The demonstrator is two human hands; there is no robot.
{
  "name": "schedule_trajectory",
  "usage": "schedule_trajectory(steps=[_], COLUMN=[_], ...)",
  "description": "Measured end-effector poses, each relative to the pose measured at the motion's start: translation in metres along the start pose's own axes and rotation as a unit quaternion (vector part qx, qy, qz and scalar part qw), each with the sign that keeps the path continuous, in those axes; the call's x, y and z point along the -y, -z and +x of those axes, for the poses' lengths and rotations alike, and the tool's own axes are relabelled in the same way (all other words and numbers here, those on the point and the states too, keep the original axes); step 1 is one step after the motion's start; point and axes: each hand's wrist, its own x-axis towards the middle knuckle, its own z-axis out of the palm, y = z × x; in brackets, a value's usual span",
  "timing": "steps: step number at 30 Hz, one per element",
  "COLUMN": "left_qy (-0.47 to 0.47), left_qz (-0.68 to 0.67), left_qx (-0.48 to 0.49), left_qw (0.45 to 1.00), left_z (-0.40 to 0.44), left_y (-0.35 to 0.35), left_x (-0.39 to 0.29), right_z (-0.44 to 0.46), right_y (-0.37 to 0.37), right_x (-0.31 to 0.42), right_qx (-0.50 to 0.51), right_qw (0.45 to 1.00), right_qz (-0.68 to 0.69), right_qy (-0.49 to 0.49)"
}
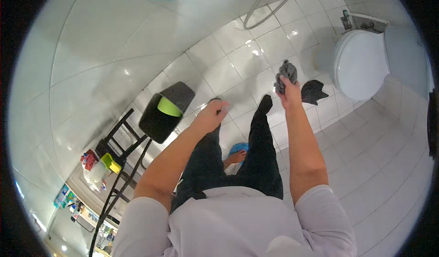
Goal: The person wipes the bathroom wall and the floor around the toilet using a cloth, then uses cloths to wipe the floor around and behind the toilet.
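Observation:
My right hand (289, 93) is closed around a crumpled dark grey cloth (286, 72), held out over the white tiled floor. A second dark piece of cloth (313, 92) lies on the tiles just right of that hand. My left hand (214, 114) hovers in front of my left leg, its fingers loosely curled with a gap between them and nothing visible in it. Nearest to it on the left is a black bucket (167, 112), tipped toward me, with a light green container (169, 106) inside.
A toilet with its white lid (361, 65) down stands at the right. A grey hose (267, 14) hangs at the top. A black folding step stool (121, 149) and plastic bags (95, 174) are at the left. Between my legs, a bare foot (237, 156) rests on something blue.

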Motion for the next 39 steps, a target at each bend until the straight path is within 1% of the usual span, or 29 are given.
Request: schedule_trajectory(steps=[1, 2, 3, 5, 7, 8, 9, 10, 11, 12, 13, 16, 17, 19, 20, 22, 23, 24, 25, 27, 29, 30, 31, 32, 34, 35, 37, 38, 39], left_qy=[0.001, 0.028, 0.057, 0.068, 0.123, 0.127, 0.136, 0.131, 0.098, 0.065, 0.065, 0.035, 0.039, 0.104, 0.105, 0.116, 0.117, 0.017, -0.083, 0.032, 0.144, 0.198, 0.255, 0.322, 0.429, 0.431, 0.41, 0.412, 0.384], left_qz=[-0.002, -0.068, -0.134, -0.307, -0.439, -0.493, -0.512, -0.552, -0.605, -0.623, -0.612, -0.421, -0.424, -0.303, -0.309, -0.31, -0.314, -0.216, -0.108, -0.05, -0.11, -0.211, -0.106, -0.009, -0.229, -0.228, -0.49, -0.489, -0.534], left_qx=[0.0, -0.02, -0.041, -0.087, -0.066, -0.045, -0.024, -0.008, 0.009, 0.032, 0.063, 0.013, 0.008, 0.016, 0.016, -0.008, -0.011, -0.157, -0.296, -0.413, -0.571, -0.581, -0.638, -0.682, -0.637, -0.635, -0.553, -0.55, -0.53], left_qw=[1.0, 0.997, 0.988, 0.945, 0.887, 0.859, 0.848, 0.823, 0.79, 0.779, 0.786, 0.906, 0.905, 0.947, 0.945, 0.944, 0.942, 0.963, 0.945, 0.909, 0.8, 0.76, 0.719, 0.657, 0.598, 0.6, 0.535, 0.536, 0.535], left_z=[0.014, 0.028, 0.043, 0.075, 0.096, 0.109, 0.111, 0.11, 0.117, 0.119, 0.122, 0.123, 0.12, 0.108, 0.106, 0.102, 0.104, 0.11, 0.115, 0.087, 0.063, 0.041, 0.025, 0.009, -0.015, -0.019, -0.02, -0.018, -0.016], left_y=[-0.008, -0.015, -0.022, -0.041, -0.048, -0.058, -0.061, -0.063, -0.071, -0.074, -0.075, -0.082, -0.082, -0.068, -0.064, -0.056, -0.061, -0.073, -0.079, -0.044, -0.019, 0.005, 0.009, 0.012, 0.035, 0.04, 0.045, 0.044, 0.043], left_x=[-0.018, -0.037, -0.054, -0.076, -0.107, -0.108, -0.122, -0.133, -0.135, -0.136, -0.133, -0.128, -0.122, -0.133, -0.131, -0.125, -0.101, -0.061, -0.029, 0.022, 0.105, 0.126, 0.177, 0.227, 0.24, 0.242, 0.249, 0.252, 0.259], right_z=[-0.002, -0.006, -0.017, -0.046, -0.064, -0.071, -0.077, -0.079, -0.078, -0.074, -0.069, -0.058, -0.056, -0.057, -0.056, -0.053, -0.05, -0.045, -0.04, -0.028, -0.015, -0.001, 0.017, 0.034, 0.065, 0.081, 0.1, 0.106, 0.11], right_y=[0.003, 0.006, 0.006, 0.008, 0.014, 0.015, 0.017, 0.023, 0.03, 0.034, 0.037, 0.036, 0.033, 0.024, 0.019, 0.011, 0.005, 0.0, -0.005, -0.02, -0.034, -0.039, -0.039, -0.039, -0.038, -0.035, -0.031, -0.026, -0.024], right_x=[0.004, 0.008, 0.015, 0.035, 0.05, 0.054, 0.057, 0.058, 0.058, 0.057, 0.057, 0.054, 0.051, 0.048, 0.043, 0.032, 0.029, 0.026, 0.022, 0.018, 0.006, -0.004, -0.015, -0.025, -0.045, -0.057, -0.081, -0.092, -0.1], right_qx=[0.035, 0.071, 0.073, 0.175, 0.2, 0.22, 0.23, 0.239, 0.252, 0.263, 0.282, 0.305, 0.313, 0.308, 0.306, 0.306, 0.307, 0.3, 0.292, 0.269, 0.202, 0.201, 0.172, 0.142, 0.13, 0.107, 0.066, 0.062, 0.063], right_qw=[0.997, 0.989, 0.989, 0.948, 0.941, 0.935, 0.933, 0.932, 0.922, 0.916, 0.915, 0.905, 0.911, 0.919, 0.919, 0.93, 0.929, 0.931, 0.934, 0.939, 0.957, 0.957, 0.965, 0.973, 0.975, 0.977, 0.983, 0.983, 0.981], right_qz=[0.043, 0.086, 0.084, 0.2, 0.193, 0.189, 0.178, 0.168, 0.165, 0.158, 0.132, 0.109, 0.067, -0.017, -0.022, -0.063, -0.068, -0.089, -0.109, -0.105, -0.086, -0.087, -0.083, -0.079, -0.093, -0.099, -0.093, -0.094, -0.085], right_qy=[-0.05, -0.099, -0.1, -0.173, -0.192, -0.206, -0.21, -0.214, -0.244, -0.26, -0.258, -0.274, -0.261, -0.245, -0.247, -0.194, -0.196, -0.186, -0.177, -0.187, -0.188, -0.188, -0.177, -0.167, -0.153, -0.154, -0.143, -0.144, -0.165])
